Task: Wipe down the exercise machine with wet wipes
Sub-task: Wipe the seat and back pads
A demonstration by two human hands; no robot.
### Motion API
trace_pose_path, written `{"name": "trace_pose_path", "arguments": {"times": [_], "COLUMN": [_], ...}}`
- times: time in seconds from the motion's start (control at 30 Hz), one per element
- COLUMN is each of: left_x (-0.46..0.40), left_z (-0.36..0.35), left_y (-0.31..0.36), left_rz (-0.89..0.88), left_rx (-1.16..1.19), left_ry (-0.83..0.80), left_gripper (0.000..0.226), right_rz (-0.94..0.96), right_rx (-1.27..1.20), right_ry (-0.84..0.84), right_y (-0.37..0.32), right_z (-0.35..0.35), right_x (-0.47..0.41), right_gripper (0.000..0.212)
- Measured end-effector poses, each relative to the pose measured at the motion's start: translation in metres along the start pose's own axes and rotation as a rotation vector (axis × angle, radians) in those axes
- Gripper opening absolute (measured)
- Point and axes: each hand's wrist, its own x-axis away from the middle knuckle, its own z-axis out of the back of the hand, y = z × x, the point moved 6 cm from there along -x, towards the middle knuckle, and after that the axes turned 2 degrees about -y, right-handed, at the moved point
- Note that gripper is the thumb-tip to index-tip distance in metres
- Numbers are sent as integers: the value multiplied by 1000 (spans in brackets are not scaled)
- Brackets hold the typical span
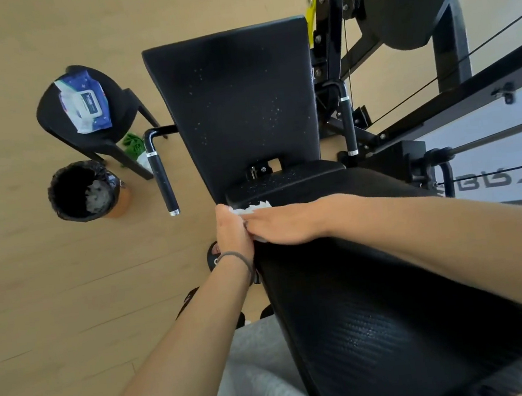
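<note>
- Floor (35, 288): pale wood-look planks, running under all the equipment.
- Exercise machine (344, 58): black frame with yellow brackets, cables stretched across at the right; a black seat pad (236, 103), speckled with pale droplets, lies beyond a black back pad (380, 314). Two black handles (162, 179) with silver end rings stand either side of the seat.
- Stool (59, 123): black, left of the seat, carrying a blue-and-white pack of wet wipes (84, 102) that lies flat, lid up.
- Bin (85, 192): lined with a black bag, just beside the stool legs; crumpled white wipes lie inside. A green item (132, 144) sits on the floor under the stool.
- Left hand (232, 230): forearm reaches up from below, a hair band on the wrist; fingers curl round the pad's left edge and pinch the wipe (251, 208).
- Right hand (284, 224): forearm crosses in from the right; palm down, fingers straight and together, pressing flat on the wipe at the top of the back pad.
- Wipe: white, bunched, at the upper end of the back pad, between the two hands; its long axis runs left to right across the pad, its frayed edge pointing towards the seat.
</note>
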Motion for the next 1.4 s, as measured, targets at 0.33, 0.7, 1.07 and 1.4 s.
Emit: {"name": "trace_pose_path", "arguments": {"times": [0.33,0.7,1.07,1.4], "left_x": [6,-2,-1,38], "left_z": [2,3,-1,-47], "left_y": [-7,-11,1,40], "left_rz": [25,53,-7,-555], "left_rx": [-42,-66,-205,-1065], "left_ry": [2,29,39,-110], "left_gripper": [60,58,63,47], "right_rz": [-340,-418,-469,-238], "right_rx": [-135,-78,27,52], "right_ry": [78,117,162,26], "right_y": [76,90,108,84], "right_z": [34,43,55,13], "right_x": [-32,-63,-4,123], "right_gripper": [62,72,55,63]}}
